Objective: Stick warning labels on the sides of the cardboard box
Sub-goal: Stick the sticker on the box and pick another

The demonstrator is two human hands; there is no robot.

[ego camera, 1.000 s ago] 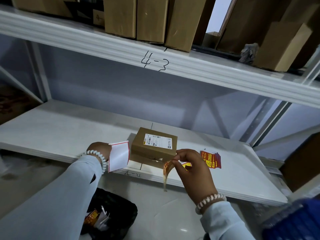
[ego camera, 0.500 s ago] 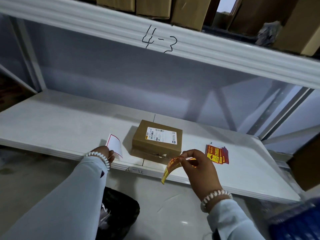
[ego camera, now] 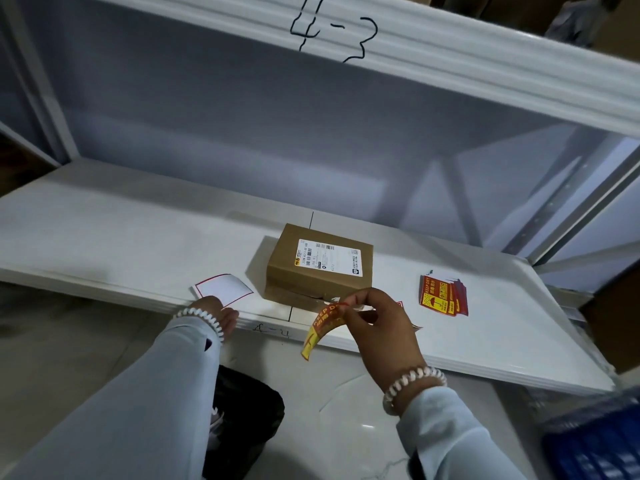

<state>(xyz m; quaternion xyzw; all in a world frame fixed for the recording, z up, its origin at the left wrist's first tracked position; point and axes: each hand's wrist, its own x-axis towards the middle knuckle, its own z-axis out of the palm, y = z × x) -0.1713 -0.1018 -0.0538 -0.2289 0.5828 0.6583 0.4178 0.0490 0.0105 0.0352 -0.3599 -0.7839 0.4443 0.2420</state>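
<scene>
A small brown cardboard box (ego camera: 320, 263) with a white shipping label on top sits on the white shelf (ego camera: 121, 237), near its front edge. My right hand (ego camera: 377, 327) pinches a peeled yellow-and-red "KEEP DRY" warning label (ego camera: 320, 329), which curls downward just in front of the box's near side. My left hand (ego camera: 216, 311) is at the shelf's front edge, left of the box, with its fingers on the near edge of a white red-bordered backing paper (ego camera: 224, 288) that lies flat on the shelf.
A stack of red warning labels (ego camera: 443, 295) lies on the shelf right of the box. The upper shelf beam (ego camera: 450, 57), marked "4-3", hangs overhead. A black bag (ego camera: 246, 424) sits on the floor below, and a blue crate (ego camera: 595, 441) is at bottom right.
My left hand has lowered the backing paper from upright beside the box to flat on the shelf. My right hand with the peeled label has stayed in front of the box. The view has tilted down.
</scene>
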